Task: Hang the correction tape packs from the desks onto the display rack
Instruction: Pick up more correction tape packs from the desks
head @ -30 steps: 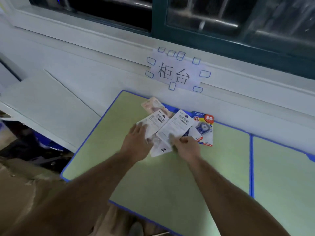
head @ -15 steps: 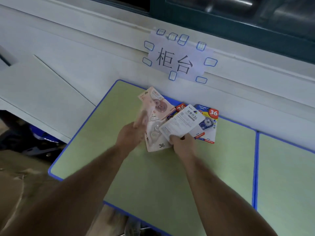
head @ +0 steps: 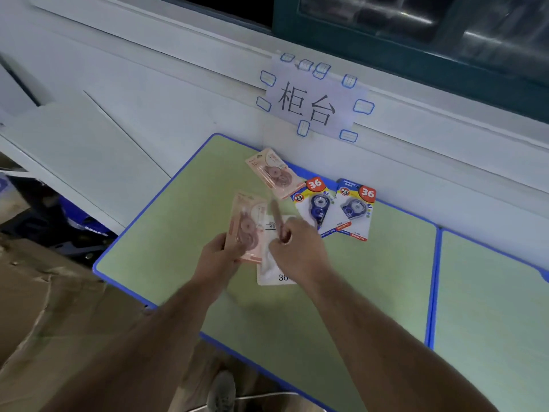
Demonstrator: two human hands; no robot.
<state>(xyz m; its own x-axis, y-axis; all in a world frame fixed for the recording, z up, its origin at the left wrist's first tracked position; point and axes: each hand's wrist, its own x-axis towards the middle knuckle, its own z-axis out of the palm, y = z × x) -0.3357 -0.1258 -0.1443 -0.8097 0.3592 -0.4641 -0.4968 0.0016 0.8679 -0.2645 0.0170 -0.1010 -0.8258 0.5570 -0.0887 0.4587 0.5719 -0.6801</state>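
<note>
Green laminate edged in blue, the bench (head: 166, 233) carries every loose pack in sight, and a second bench (head: 490, 292) adjoins it on the right. No display rack shows in this view, so I judge that nothing is hung yet. The gathering has only begun, and the carry and hanging are all left to do.

The left hand (head: 217, 260) holds a pink pack (head: 248, 227) raised and tilted above the bench, its fingers curled behind the card and the thumb on the front. The right hand (head: 300, 251) is just beside it, over a white pack (head: 273, 272) that lies flat. Its fingers are curled, with a blurred strip rising from them. I cannot tell whether that is a pack pinched edge-on or a finger.

Four packs wait on the bench: the white one, a second pink pack (head: 274, 173) near the wall, a blue pack (head: 316, 206) and another blue pack (head: 355, 209) beside it.
</note>
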